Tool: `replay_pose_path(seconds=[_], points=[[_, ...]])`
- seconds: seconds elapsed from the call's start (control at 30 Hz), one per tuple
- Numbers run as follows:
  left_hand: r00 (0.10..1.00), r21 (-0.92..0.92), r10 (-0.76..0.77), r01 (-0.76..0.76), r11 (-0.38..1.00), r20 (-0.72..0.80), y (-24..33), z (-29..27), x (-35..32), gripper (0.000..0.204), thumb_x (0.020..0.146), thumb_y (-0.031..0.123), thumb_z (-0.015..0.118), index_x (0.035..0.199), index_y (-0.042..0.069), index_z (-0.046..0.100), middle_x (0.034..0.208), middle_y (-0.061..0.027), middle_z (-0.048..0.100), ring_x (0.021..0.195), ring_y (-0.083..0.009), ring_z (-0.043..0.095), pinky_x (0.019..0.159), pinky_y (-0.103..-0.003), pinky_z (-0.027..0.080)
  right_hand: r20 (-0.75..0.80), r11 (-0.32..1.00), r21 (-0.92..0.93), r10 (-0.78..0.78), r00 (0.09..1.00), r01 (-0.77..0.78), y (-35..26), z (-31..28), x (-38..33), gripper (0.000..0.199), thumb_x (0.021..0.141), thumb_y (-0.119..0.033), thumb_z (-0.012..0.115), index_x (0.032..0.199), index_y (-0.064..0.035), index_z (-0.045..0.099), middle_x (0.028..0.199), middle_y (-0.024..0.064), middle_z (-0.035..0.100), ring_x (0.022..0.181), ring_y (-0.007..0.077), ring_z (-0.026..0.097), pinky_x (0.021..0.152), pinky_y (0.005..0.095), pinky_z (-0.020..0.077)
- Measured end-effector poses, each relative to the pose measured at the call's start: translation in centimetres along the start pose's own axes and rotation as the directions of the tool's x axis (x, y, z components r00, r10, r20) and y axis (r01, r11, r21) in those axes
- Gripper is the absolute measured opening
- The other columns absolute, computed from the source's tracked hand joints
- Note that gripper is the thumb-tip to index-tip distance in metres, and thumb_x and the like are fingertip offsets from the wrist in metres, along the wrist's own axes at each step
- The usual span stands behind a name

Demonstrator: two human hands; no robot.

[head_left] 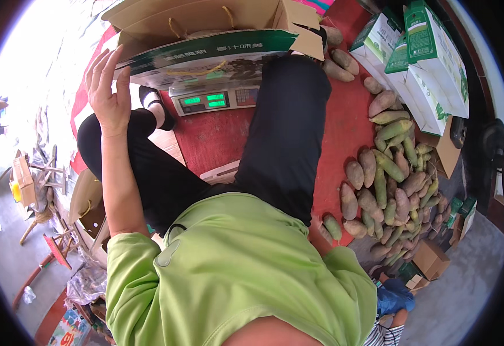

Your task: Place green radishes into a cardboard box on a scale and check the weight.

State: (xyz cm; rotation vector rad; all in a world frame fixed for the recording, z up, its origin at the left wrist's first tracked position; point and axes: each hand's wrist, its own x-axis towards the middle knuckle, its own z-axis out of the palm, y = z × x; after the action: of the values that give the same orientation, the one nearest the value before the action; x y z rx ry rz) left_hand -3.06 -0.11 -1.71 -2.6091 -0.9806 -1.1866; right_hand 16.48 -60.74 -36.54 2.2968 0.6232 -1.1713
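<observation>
My left hand [111,101] is raised at the left end of a large open carton [206,56]. Its fingers are stretched out and hold nothing; whether they touch the cardboard I cannot tell. Green and white on its side, with yellow cord handles, the carton rests on a digital scale [214,101] with lit green displays. My right upper arm goes down beside my body, and the right hand is hidden. Nearest to that arm lies a green root vegetable [332,226], at the edge of a big pile of long green and brownish-purple root vegetables [387,190].
Folded-up green and white cartons [428,63] stand at the far right. Several loose roots [342,62] lie on the red mat [344,121]. Another open carton [86,199] is beside my left leg. Part of another person [395,297] shows at lower right.
</observation>
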Motion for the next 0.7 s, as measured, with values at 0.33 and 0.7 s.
replay_pose_path(seconds=[0.33,0.7], points=[[0.999,0.017,0.017,-0.018,1.000,0.033,0.6,-0.8,0.6,0.029,0.084,0.014,0.063,0.112,0.009,0.066,0.110,-0.0082,0.064,0.112,-0.0261,0.055,0.096,-0.038,0.040,-0.087,0.774,0.628,-0.027,0.996,0.076,-0.5,-1.8,8.4,0.046,0.082,-0.027,0.057,0.121,-0.0103,0.042,0.117,0.0187,0.058,0.105,0.0394,0.057,0.087,0.0487,0.0458],[0.988,-0.103,0.068,-0.054,0.993,0.138,1.9,-1.7,0.9,0.010,0.073,0.015,0.067,0.075,0.006,0.063,0.081,-0.0079,0.060,0.092,-0.0275,0.060,0.093,-0.044,0.041,-0.350,0.104,0.921,-0.201,0.915,0.375,-3.3,-6.1,14.4,0.034,0.082,-0.023,0.059,0.109,-0.0050,0.049,0.099,0.0235,0.062,0.095,0.0423,0.058,0.079,0.0472,0.0455]])
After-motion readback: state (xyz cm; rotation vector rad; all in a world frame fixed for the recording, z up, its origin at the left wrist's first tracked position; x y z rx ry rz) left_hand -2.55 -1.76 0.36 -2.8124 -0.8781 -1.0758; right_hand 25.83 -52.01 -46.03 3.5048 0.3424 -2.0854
